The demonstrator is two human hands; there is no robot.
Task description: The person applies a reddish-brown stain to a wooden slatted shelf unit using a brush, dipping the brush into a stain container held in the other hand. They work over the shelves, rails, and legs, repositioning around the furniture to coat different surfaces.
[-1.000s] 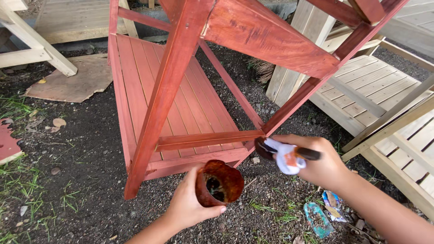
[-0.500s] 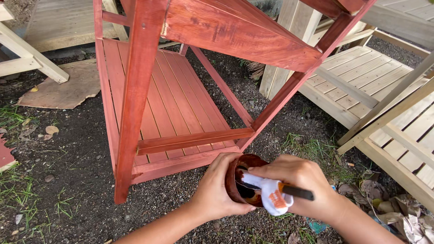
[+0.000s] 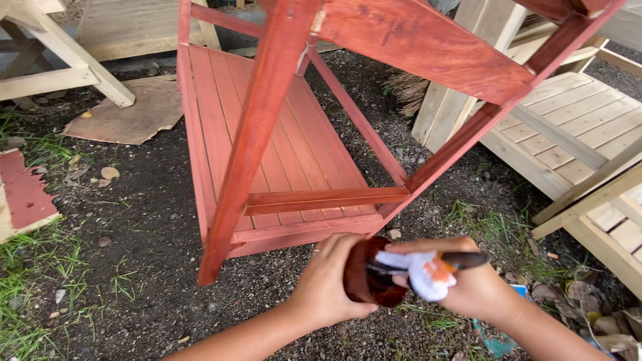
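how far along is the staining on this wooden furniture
Done: the red-brown stained wooden slatted piece lying on its side looks coated on every face in view. In hand: the left hand grips a stain-smeared round container, and the right hand holds a dark-handled brush wrapped in white cloth at its mouth. Left: the pale bare wooden slatted pieces beside it show no stain at all.

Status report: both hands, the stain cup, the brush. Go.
Left hand gripping dark stain cup. Right hand holds rag-wrapped brush, tip at the cup mouth. Red-stained wooden frame just ahead; nothing between.
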